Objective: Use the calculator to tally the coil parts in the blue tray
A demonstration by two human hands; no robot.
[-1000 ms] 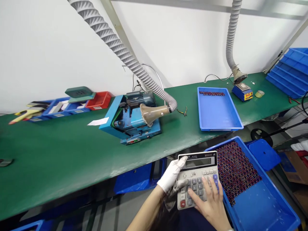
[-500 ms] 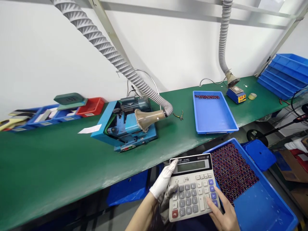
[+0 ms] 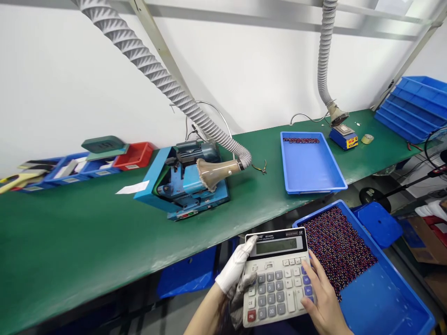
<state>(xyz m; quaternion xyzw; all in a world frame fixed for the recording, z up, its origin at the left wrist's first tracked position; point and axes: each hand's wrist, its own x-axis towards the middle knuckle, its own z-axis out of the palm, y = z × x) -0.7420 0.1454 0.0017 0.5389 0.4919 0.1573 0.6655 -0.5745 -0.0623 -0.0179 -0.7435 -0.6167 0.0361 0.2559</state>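
Observation:
A grey desk calculator (image 3: 275, 279) is held low in front of me, below the bench edge. My left hand (image 3: 235, 274), in a white glove, grips its left side with the thumb on the top corner. My bare right hand (image 3: 323, 302) rests on its right edge, fingers bent over the right-hand keys. The display shows digits I cannot read. Right beside the calculator lies a large blue tray (image 3: 380, 298) holding a heap of small dark red and blue parts (image 3: 337, 249).
The green bench (image 3: 87, 242) carries a blue motor machine (image 3: 185, 184) with a grey suction hose (image 3: 157, 70), a shallow blue tray (image 3: 310, 163), small blue and red bins (image 3: 87, 163), and a small yellow-blue unit (image 3: 344, 137). Stacked blue trays (image 3: 415, 107) stand far right.
My right hand moved from the middle keys to the calculator's right edge. The display, blank before, now shows digits. The view shifted slightly.

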